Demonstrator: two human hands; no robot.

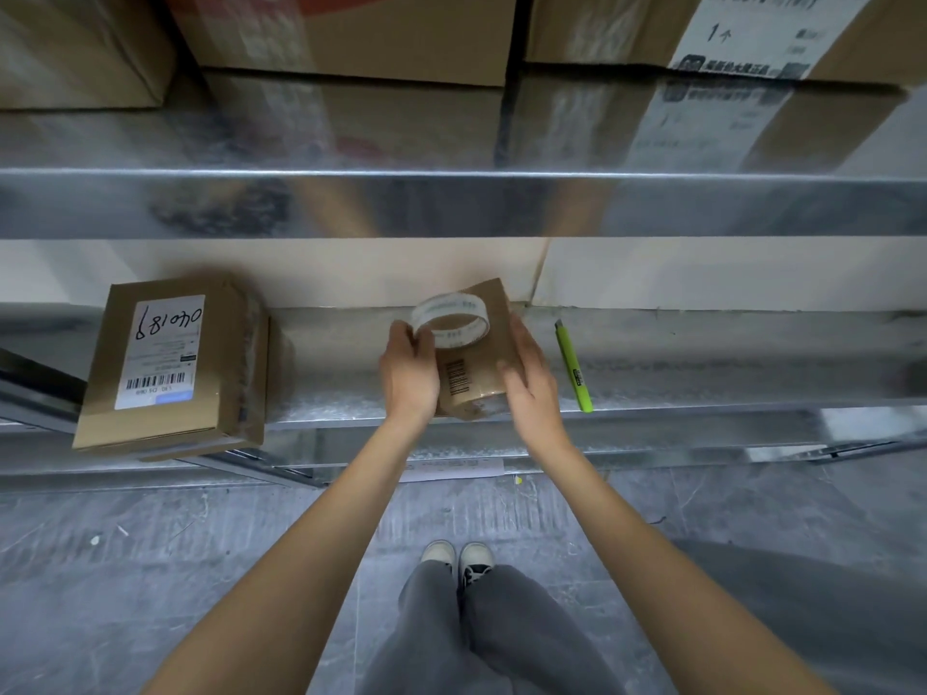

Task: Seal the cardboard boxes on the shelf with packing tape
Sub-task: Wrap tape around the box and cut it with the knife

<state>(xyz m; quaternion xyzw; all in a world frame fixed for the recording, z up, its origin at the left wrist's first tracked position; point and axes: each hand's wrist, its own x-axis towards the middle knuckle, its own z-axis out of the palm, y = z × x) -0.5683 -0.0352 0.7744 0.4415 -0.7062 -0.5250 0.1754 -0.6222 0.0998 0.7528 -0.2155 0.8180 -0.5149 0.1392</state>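
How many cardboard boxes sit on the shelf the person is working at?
2. A labelled box lies at the left, overhanging the shelf's front edge. A smaller box sits in the middle between both hands, tape roll above it. Others could be out of frame.

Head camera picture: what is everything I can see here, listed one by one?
Small brown cardboard box: one, brown, on the lower metal shelf, between both hands.
Clear packing tape roll: one, transparent, on that box's far end.
Labelled brown cardboard box: one, brown with white label, shelf left.
Lime-green utility knife: one, green, shelf right of the small box.
Large cardboard boxes: several, brown, upper shelf.
Metal shelf: silver.
Left hand: grips the tape roll.
Right hand: open, rests against the small box.
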